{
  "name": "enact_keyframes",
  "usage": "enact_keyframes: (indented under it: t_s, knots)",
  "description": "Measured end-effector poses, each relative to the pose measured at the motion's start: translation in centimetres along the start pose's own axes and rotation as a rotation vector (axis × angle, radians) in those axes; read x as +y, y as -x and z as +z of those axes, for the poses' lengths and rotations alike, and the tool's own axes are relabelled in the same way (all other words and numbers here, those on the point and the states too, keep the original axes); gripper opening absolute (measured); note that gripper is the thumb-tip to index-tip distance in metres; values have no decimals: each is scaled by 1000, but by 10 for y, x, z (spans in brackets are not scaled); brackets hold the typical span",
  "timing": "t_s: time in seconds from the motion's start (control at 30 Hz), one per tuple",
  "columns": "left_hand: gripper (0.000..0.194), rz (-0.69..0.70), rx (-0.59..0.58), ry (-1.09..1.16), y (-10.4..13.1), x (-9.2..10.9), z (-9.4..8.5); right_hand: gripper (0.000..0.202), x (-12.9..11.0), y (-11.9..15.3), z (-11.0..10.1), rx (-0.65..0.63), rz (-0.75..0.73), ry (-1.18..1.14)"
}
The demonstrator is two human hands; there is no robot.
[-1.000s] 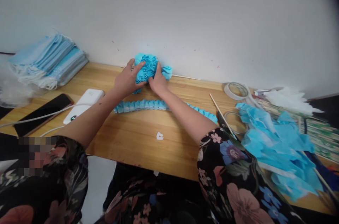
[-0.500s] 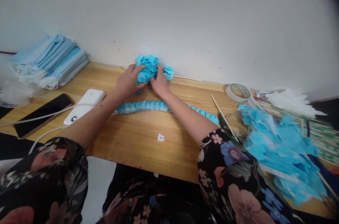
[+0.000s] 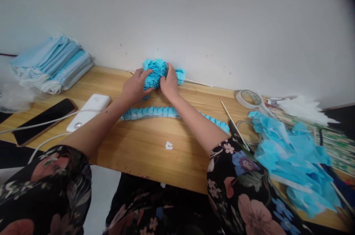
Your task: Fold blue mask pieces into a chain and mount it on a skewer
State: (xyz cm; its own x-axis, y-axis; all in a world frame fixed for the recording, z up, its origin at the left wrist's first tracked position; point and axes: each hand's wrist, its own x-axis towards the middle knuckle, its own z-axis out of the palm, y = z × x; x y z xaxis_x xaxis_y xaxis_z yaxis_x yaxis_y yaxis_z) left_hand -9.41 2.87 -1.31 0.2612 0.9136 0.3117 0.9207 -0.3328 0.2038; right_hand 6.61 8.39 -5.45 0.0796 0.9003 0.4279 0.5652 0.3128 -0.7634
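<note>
A bunched, ruffled blue flower of pleated material is by the wall at the back of the table. My left hand grips its left side, fingers curved around it. On its right side my right hand holds it between thumb and fingers. Another blue ruffle shows just beyond my right hand, beside a thin wooden stick at the foot of the wall. In front of my hands a pleated blue strip stretches across the table, partly covered by my right forearm.
Blue face masks are stacked at the left, near a phone and a white power bank with a cable. Tape rolls, another stick and crumpled blue sheets lie right. White scraps sit near the front edge.
My right hand has shifted slightly right and turned on the flower. The blue ruffle beside it has moved a little right too. My left hand stays nearly in place.
</note>
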Motion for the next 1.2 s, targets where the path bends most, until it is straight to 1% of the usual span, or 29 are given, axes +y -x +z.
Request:
enact_keyframes:
  t_s: [0.1, 0.23, 0.37, 0.6, 0.73, 0.87, 1.07, 1.2]
  knots:
    - [71, 11, -2, 7, -1, -1, 1, 57, 4, -11, 4, 32, -61, 1]
    - [70, 24, 1, 11, -1, -4, 2, 45, 10, -23, 9, 63, -37, -31]
    - [70, 23, 4, 18, -1, -5, 4, 39, 17, -31, 16, 97, -25, -70]
    - [69, 6, -8, 21, 2, -2, 2, 31, 26, -34, 20, 66, -38, -70]
    - [68, 12, -9, 18, 2, -1, 1, 30, 27, -33, 21, 64, -19, -128]
    - [68, 18, -7, 6, 1, -1, 1, 35, 26, -31, 22, 27, 61, -217]
    - [69, 20, 1, 14, 3, -3, 2, 44, 19, -23, 20, -11, 121, -323]
    - [69, 25, 1, 22, 5, -6, -1, 41, 12, -21, 20, -2, 132, -337]
